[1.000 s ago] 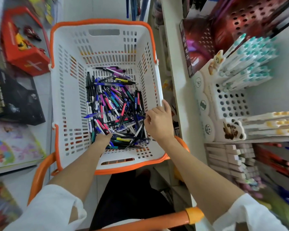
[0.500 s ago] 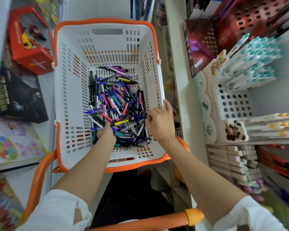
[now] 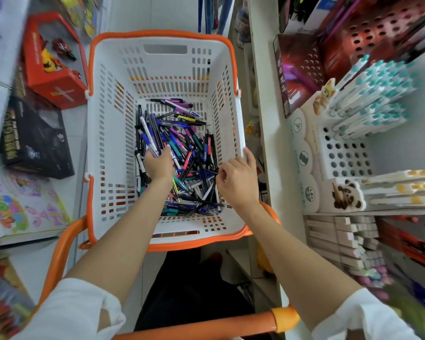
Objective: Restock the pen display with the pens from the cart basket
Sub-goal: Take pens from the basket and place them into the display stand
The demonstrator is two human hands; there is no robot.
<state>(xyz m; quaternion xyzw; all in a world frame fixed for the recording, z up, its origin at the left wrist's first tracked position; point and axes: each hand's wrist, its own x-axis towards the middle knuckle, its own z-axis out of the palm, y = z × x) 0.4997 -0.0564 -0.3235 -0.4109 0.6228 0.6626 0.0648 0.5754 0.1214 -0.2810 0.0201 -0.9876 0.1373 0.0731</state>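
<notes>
A white cart basket (image 3: 108, 148) with an orange rim holds a loose pile of pens (image 3: 189, 153) in many colours. My left hand (image 3: 158, 164) is down in the left side of the pile, fingers curled over several pens. Beside the basket's right wall, my right hand (image 3: 238, 179) has its thumb up along the wall and its curled fingertips touching black pens; a grip is not visible. On the right shelf stands the white perforated pen display (image 3: 344, 153), with teal-capped pens (image 3: 375, 94) in its upper holes and empty holes below.
Yellow-capped white pens (image 3: 402, 187) lie behind a panda card (image 3: 346, 195) on the same shelf. A red toy box (image 3: 52, 67) and a black box (image 3: 35, 141) sit on the left. The orange cart handle (image 3: 206, 325) crosses below my arms.
My left hand has moved forward through the pile, from its near edge to its left middle. My right hand has stayed by the basket's right wall.
</notes>
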